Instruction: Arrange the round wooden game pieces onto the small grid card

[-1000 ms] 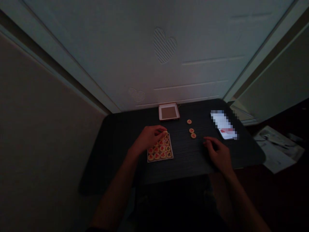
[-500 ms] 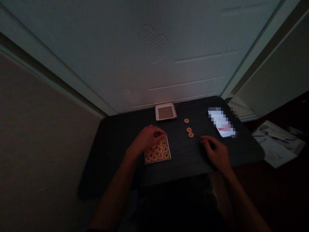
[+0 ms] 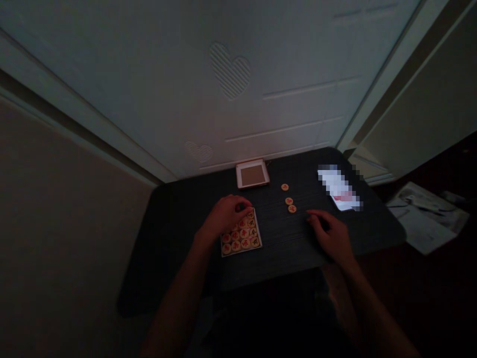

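Note:
A shallow box (image 3: pixel 260 233) holds rows of round wooden Chinese chess pieces (image 3: pixel 235 245), marked with red and dark characters. My left hand (image 3: pixel 229 215) reaches over the box's far side, covering part of the rows. Its thumb and fingers come together at the far right corner, by a piece there; what they pinch, if anything, is hidden. To the right, my right hand (image 3: pixel 331 232) is low over the table with curled fingers and thumb and forefinger close together. I cannot make out anything between them. Three loose chess pieces (image 3: pixel 289 201) lie face up between the box and this hand.
The dark table (image 3: pixel 276 258) stands against a pale panel (image 3: pixel 167 99) with heart patterns. A white-rimmed open box or lid (image 3: pixel 234 176) sits at its back edge. A lit phone (image 3: pixel 337 186) lies at the right. Past the table's right end is a pale flat object (image 3: pixel 428 223).
The view has shifted slightly, moving the table and both hands a little left in the picture. Both hands keep nearly the same pose, and the loose pieces stay where they lay.

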Action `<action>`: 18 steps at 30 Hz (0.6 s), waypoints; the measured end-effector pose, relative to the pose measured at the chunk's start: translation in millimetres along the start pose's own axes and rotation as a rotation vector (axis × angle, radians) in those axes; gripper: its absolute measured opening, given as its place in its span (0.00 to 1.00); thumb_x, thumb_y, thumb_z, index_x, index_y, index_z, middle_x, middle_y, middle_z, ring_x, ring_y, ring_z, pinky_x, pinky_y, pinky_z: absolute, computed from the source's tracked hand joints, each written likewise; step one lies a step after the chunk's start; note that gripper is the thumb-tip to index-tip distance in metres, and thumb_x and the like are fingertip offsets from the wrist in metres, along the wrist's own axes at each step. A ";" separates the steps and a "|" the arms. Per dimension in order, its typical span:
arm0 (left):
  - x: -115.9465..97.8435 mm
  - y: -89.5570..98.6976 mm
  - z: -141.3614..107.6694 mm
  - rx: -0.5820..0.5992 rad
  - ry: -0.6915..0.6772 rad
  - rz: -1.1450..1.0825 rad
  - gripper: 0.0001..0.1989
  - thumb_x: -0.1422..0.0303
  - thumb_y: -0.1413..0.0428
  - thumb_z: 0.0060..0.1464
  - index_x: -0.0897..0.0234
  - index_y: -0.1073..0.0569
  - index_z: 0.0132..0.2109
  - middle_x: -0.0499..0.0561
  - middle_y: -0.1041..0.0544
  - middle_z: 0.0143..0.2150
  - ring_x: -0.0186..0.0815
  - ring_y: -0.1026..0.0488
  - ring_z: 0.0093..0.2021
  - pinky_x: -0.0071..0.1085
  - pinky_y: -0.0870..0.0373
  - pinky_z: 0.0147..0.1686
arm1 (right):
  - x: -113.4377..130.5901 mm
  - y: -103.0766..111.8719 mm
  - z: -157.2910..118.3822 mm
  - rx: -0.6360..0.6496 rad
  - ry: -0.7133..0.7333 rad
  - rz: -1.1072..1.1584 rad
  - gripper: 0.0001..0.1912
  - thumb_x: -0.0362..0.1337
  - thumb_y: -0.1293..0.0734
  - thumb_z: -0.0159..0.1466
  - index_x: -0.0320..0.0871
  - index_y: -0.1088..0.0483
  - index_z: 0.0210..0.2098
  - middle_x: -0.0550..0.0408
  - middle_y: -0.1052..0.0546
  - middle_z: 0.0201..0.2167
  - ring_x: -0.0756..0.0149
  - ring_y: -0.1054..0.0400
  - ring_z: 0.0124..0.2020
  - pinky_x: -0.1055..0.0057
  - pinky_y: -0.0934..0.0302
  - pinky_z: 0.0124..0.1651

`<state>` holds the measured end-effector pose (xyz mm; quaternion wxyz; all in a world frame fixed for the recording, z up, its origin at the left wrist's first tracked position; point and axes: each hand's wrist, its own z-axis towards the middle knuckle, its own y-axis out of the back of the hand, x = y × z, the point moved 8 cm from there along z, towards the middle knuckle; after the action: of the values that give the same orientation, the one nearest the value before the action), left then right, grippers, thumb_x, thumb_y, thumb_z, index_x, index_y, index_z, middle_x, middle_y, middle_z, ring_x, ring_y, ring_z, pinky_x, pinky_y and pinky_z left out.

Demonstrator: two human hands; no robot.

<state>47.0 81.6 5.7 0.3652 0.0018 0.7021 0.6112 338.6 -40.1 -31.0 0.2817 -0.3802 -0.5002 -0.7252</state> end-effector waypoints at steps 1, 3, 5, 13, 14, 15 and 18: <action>1.6 -0.4 0.1 -0.003 0.006 -0.001 0.09 0.60 0.41 0.60 0.55 0.18 0.44 0.50 0.17 0.41 0.38 0.23 0.39 0.35 0.29 0.40 | 0.1 0.0 0.0 0.001 -0.003 0.002 0.15 0.45 0.36 0.69 0.47 0.22 0.48 0.52 0.16 0.38 0.57 0.21 0.40 0.61 0.30 0.46; 3.9 -0.7 0.2 -0.008 0.011 -0.006 0.10 0.59 0.41 0.60 0.55 0.18 0.44 0.50 0.17 0.40 0.38 0.23 0.38 0.34 0.29 0.39 | 0.1 -0.4 -0.1 0.008 -0.009 0.005 0.15 0.45 0.36 0.69 0.47 0.22 0.48 0.52 0.16 0.38 0.57 0.21 0.40 0.61 0.30 0.46; 4.5 -0.1 0.0 -0.013 0.012 -0.012 0.11 0.58 0.41 0.60 0.55 0.18 0.44 0.49 0.17 0.39 0.38 0.23 0.37 0.34 0.30 0.38 | 0.1 -0.5 0.0 0.009 -0.009 0.004 0.15 0.44 0.36 0.69 0.47 0.22 0.48 0.52 0.16 0.38 0.57 0.21 0.40 0.62 0.30 0.46; -1.7 3.2 -1.9 -0.019 -0.006 -0.042 0.09 0.58 0.40 0.59 0.54 0.18 0.42 0.48 0.17 0.37 0.37 0.23 0.36 0.34 0.30 0.38 | 1.2 -0.3 0.3 0.008 0.000 0.001 0.14 0.43 0.36 0.69 0.47 0.22 0.48 0.53 0.17 0.39 0.59 0.21 0.40 0.63 0.31 0.46; -1.6 3.4 -2.2 -0.024 -0.003 -0.023 0.09 0.57 0.40 0.60 0.54 0.18 0.42 0.48 0.18 0.37 0.37 0.24 0.36 0.34 0.30 0.38 | 1.5 -0.2 0.3 0.007 0.001 -0.001 0.14 0.44 0.36 0.69 0.47 0.22 0.48 0.53 0.17 0.38 0.59 0.21 0.40 0.63 0.30 0.46; -1.9 3.6 -2.6 -0.031 -0.003 -0.001 0.10 0.57 0.40 0.60 0.54 0.18 0.42 0.49 0.18 0.37 0.38 0.24 0.36 0.35 0.30 0.38 | 1.6 -0.2 0.2 0.006 0.001 -0.002 0.14 0.44 0.36 0.69 0.47 0.22 0.48 0.53 0.17 0.38 0.59 0.21 0.40 0.63 0.30 0.46; -4.6 4.1 -3.8 -0.050 -0.024 0.046 0.09 0.58 0.41 0.61 0.54 0.18 0.41 0.49 0.18 0.38 0.39 0.24 0.38 0.36 0.30 0.39 | 1.1 -0.3 0.2 0.001 0.004 -0.005 0.14 0.44 0.36 0.69 0.47 0.22 0.48 0.53 0.17 0.38 0.58 0.21 0.40 0.62 0.30 0.46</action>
<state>46.6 77.3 11.5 0.3593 0.0162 0.6821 0.6367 337.8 -39.9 -30.2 0.2810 -0.3773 -0.5012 -0.7263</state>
